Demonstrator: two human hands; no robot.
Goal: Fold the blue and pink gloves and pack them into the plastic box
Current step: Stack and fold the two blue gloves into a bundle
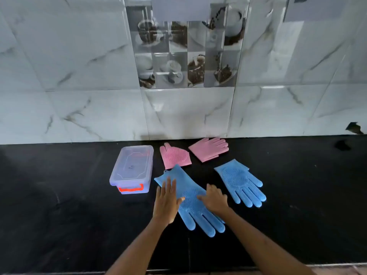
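long blue silicone glove (188,192) flat on black table (59,195), both hands open on it: left hand (166,201), right hand (215,199) | second blue glove (241,182) right | two folded pink gloves (175,156) behind | lidded clear plastic box (132,169) left

Daylit, soft, slightly hazy wide-angle frame.
Bright diffuse light on glossy marble wall tiles (79,56), with window-like glare patches upper right and a small hotspot low centre; coffee-print tiles (186,54) washed and blurry under reflections. Black countertop (59,215) dim, faint sheen, detail crushed. Only soft, short shadows under left hand (165,201) and right hand (215,199). Strong barrel distortion: tile seams lean outward at edges, counter edge bows. Overall soft focus, compression smear, corners mushier.
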